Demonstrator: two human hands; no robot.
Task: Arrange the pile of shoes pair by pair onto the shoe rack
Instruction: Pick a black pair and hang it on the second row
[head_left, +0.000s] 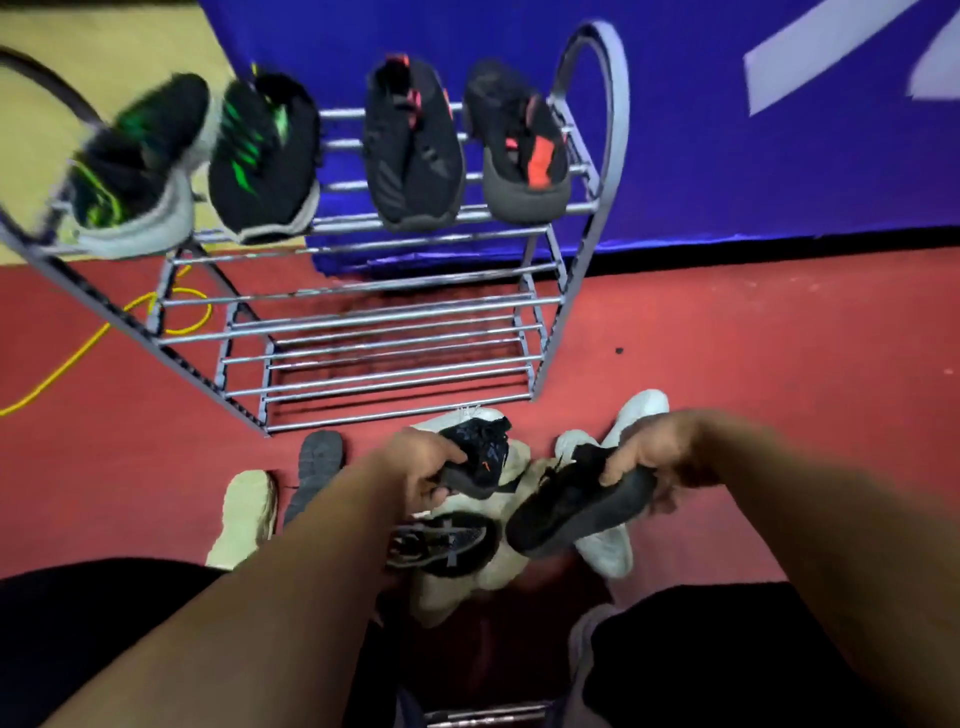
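A metal shoe rack (374, 312) stands on the red floor. Its top shelf carries a black-and-green pair (244, 156) at the left and a black-and-red pair (415, 150) at the right. Its lower shelves are bare. In front of the rack lies a pile of shoes (467, 545), white, beige, grey and black. My left hand (421, 467) grips a black shoe with a small orange mark (480, 457) above the pile. My right hand (654, 457) grips a second black shoe (576, 509) by its heel, sole turned up.
A beige shoe (247, 514) and a dark grey shoe (317, 467) lie left of the pile. A yellow cable (98, 332) runs over the floor at the left. A blue wall panel (727, 130) stands behind the rack. My knees in dark trousers fill the bottom corners.
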